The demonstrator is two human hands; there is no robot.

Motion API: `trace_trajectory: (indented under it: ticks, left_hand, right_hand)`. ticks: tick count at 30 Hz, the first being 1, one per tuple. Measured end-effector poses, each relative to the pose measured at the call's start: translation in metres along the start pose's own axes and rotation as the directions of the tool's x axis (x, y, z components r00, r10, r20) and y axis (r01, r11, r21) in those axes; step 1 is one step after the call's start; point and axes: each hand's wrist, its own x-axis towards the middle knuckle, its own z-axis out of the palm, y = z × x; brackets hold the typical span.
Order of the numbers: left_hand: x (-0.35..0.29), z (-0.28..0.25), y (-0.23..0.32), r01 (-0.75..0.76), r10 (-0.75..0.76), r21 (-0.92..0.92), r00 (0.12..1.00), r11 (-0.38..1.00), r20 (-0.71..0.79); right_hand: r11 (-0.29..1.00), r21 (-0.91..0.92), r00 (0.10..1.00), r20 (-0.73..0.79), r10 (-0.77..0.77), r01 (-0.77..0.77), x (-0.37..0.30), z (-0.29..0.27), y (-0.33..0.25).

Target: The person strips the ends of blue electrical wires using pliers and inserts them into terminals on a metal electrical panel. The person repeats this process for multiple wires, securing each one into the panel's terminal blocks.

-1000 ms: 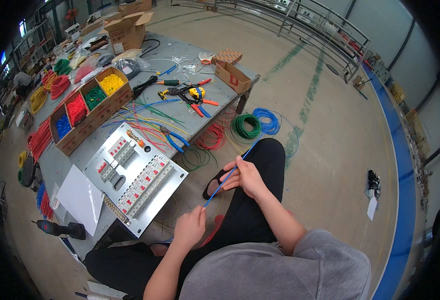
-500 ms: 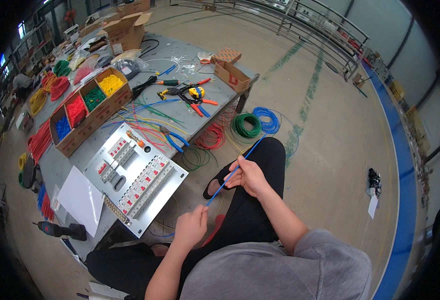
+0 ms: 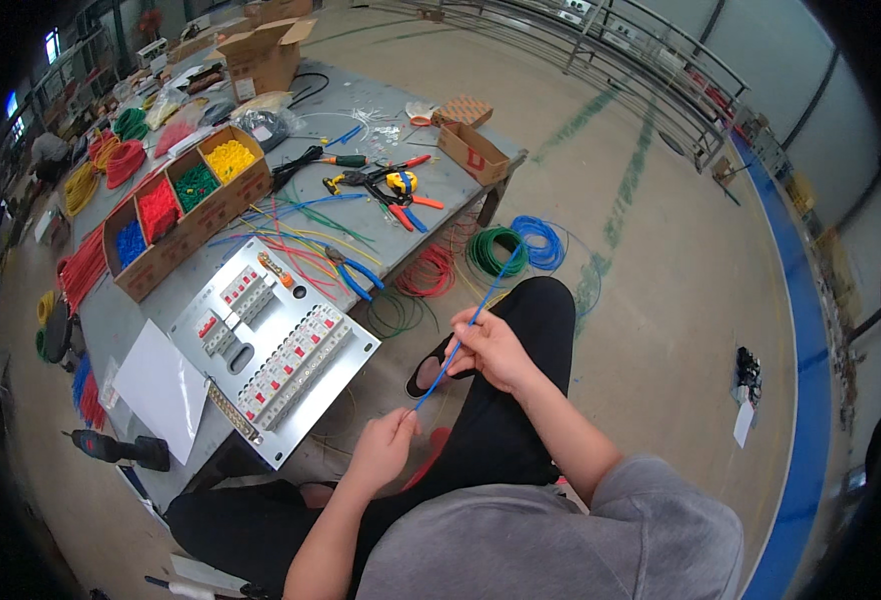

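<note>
A blue wire (image 3: 441, 376) runs slanting between my two hands above my lap. My left hand (image 3: 385, 448) is closed on its lower end. Farther along, my right hand (image 3: 491, 352) pinches it between thumb and fingers, and the upper end sticks out beyond toward the coils on the floor. Left of my hands, a metal mounting plate (image 3: 345, 382) rests at the table edge, overhanging it. It carries rows of white circuit breakers (image 3: 293, 368) with red switches and a brass terminal bar (image 3: 233, 411).
The grey table (image 3: 336, 95) holds a divided cardboard box (image 3: 193, 226) of coloured wire ends, pliers (image 3: 349, 268), other hand tools, a white sheet (image 3: 161, 388) and a cordless drill (image 3: 121, 448). Blue (image 3: 539, 243), green (image 3: 496, 252) and red wire coils (image 3: 427, 272) lie on the floor beyond my knee.
The blue wire's upper end has swung slightly left, now over the green coil rather than the blue one. Both hands keep their hold on it. The view has shifted slightly.
</note>
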Motion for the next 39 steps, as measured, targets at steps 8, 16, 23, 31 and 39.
trace_trajectory:
  ticks: [8, 16, 23, 31, 39]
  left_hand:
    - [0.002, 0.001, 0.01, 0.074, -0.074, 0.128, 0.997, 0.989, -0.005]
    - [0.003, 0.004, 0.014, 0.067, -0.066, 0.145, 0.998, 0.987, -0.014]
    - [0.003, 0.009, -0.002, 0.035, -0.029, 0.124, 0.998, 0.992, -0.051]
    - [0.006, 0.0, 0.007, 0.052, -0.033, 0.206, 0.995, 0.977, -0.094]
    - [0.002, 0.003, 0.002, 0.034, -0.008, 0.243, 0.994, 0.969, -0.108]
  right_hand:
    - [0.984, -0.035, 0.982, -0.054, -0.179, 0.177, -0.002, 0.006, 0.016]
    - [0.981, 0.013, 0.981, -0.001, -0.194, 0.194, -0.004, 0.001, 0.022]
    - [0.991, 0.133, 0.99, 0.138, -0.008, -0.01, -0.013, 0.021, 0.07]
    - [0.991, 0.094, 0.98, 0.164, -0.11, 0.096, 0.003, 0.02, 0.074]
    - [0.999, -0.022, 0.991, 0.126, 0.034, -0.031, 0.008, 0.003, 0.047]
